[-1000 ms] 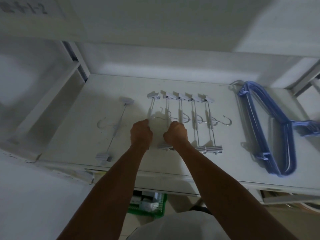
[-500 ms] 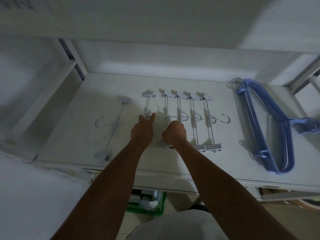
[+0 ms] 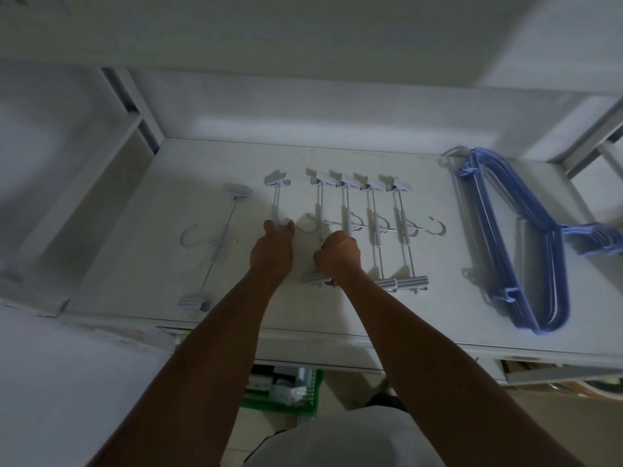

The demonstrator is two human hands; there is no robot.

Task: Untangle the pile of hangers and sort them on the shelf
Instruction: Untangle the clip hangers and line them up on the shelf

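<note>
Several white clip hangers lie in a row on the white shelf [image 3: 371, 315]. My left hand [image 3: 272, 251] pinches the bar of one white clip hanger [image 3: 277, 200], which sits slightly apart, left of the row. My right hand [image 3: 338, 255] is a fist closed over the bar of the neighbouring clip hanger [image 3: 318, 210] in the row. One more clip hanger [image 3: 219, 241] lies alone and slanted at the left. A stack of blue hangers [image 3: 526, 244] rests at the shelf's right end.
The shelf's back wall and an upper shelf board stand close above the hangers. Metal uprights [image 3: 135, 106] frame the left and right ends. A green basket [image 3: 283, 396] with packets sits on the floor below the shelf's front edge.
My left hand has slid its hanger leftward, opening a gap between it and the row. My right hand stayed fisted on its hanger.
</note>
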